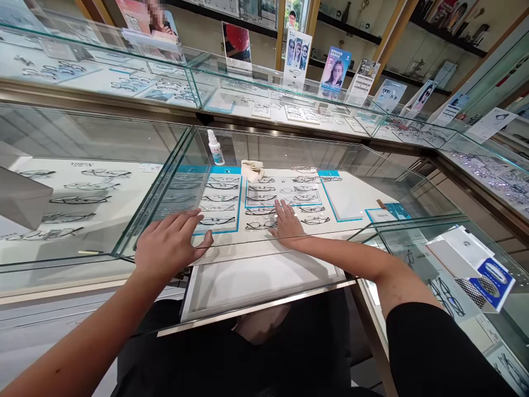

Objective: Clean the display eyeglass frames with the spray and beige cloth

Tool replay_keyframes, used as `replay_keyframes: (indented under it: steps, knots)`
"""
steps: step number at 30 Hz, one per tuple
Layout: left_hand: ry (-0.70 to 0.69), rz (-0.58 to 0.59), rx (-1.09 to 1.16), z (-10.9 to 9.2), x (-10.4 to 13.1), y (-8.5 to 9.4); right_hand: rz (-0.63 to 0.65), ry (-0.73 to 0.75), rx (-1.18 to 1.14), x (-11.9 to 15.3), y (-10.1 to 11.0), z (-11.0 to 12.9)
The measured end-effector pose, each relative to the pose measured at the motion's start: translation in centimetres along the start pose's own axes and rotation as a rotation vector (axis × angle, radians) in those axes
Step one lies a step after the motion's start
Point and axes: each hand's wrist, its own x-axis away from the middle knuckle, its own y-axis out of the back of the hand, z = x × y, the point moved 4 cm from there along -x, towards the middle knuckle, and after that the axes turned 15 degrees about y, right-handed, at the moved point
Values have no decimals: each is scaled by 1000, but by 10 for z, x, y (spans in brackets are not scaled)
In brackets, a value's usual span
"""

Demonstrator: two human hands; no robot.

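Rows of eyeglasses lie inside the glass display case in front of me. My right hand point(288, 223) reaches in over them, fingers spread, beside a pair of glasses point(260, 225) in the front row; contact with it cannot be made out. My left hand point(171, 242) is at the left end of the case, fingers apart and holding nothing, near another pair point(217, 221) on a blue-edged tray point(238, 212). Behind the rows, a crumpled beige cloth point(252, 170) sits beside an upright white spray bottle point(215, 148).
A pulled-out white drawer point(264, 281) is below the case's front edge. Glass walls point(155, 193) divide it from the left case. A white-and-blue box point(475, 264) stands on the right case. Upright cards point(296, 59) line the rear counter.
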Motion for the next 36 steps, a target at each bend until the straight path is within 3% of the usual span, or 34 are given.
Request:
replay_keyframes:
  steps: [5, 15, 25, 30, 33, 36]
  knots:
    - [22, 11, 16, -2, -1, 3, -103, -7, 37, -35, 5, -24]
    - [0, 17, 55, 1, 1, 4, -104, -88, -31, -86, 24, -37]
    - [24, 49, 102, -1, -1, 10, -374, -110, 107, -119, 11, -83]
    - [-35, -36, 69, -1, -5, 11, -361, -68, 67, -122, -1, -100]
    - [-102, -125, 64, -4, -10, 15, -334, -102, -3, -116, -11, -128]
    - [-129, -126, 72, -8, -15, 18, -292, -264, -59, -100, -17, -179]
